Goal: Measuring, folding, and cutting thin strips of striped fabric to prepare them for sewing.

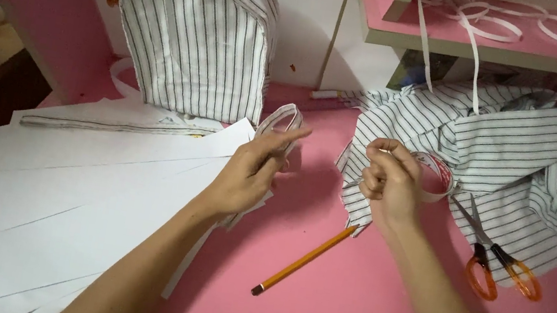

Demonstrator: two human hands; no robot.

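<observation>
Both bare forearms reach forward from below, angled slightly toward each other. The left hand [251, 171] lies palm-in, its index finger stretched out and pointing right. The right hand [388, 181] is curled into a loose fist, knuckles up, fingertips pinched together.

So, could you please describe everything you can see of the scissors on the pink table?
The scissors have orange plastic loop handles and slim grey metal blades. They lie flat and closed, or nearly so, on the pink table, at the lower edge of the striped fabric. The blades point up and left toward the right hand; the handles point down and right. The blade tips lie beside a roll of tape. One handle loop rests partly on the fabric. No hand touches them.
</observation>
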